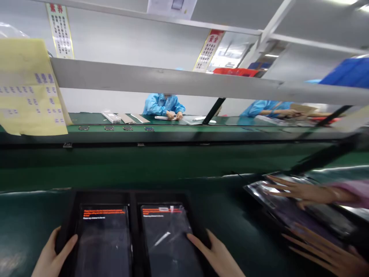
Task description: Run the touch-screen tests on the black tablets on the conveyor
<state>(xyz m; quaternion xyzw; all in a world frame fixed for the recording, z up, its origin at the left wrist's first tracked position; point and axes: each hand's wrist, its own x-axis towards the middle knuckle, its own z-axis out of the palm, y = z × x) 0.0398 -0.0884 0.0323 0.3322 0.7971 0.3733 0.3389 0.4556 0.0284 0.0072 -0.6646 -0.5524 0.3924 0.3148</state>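
Observation:
A black tray [133, 198] lies on the green bench in front of me and holds two dark tablets side by side. The left tablet [104, 238] and the right tablet [168, 238] both show red text at the top of their screens. My left hand [53, 256] grips the tray's left edge, thumb near the left tablet. My right hand [215, 256] rests at the tray's right edge, fingers spread, thumb tip on the right tablet's edge.
At the right, a co-worker's two hands [305, 192] press on a shiny wrapped tablet [291, 209]. A green conveyor [173, 132] runs across behind the bench. People in blue coats [164, 104] work on its far side. A yellow sheet [27, 86] hangs at the left.

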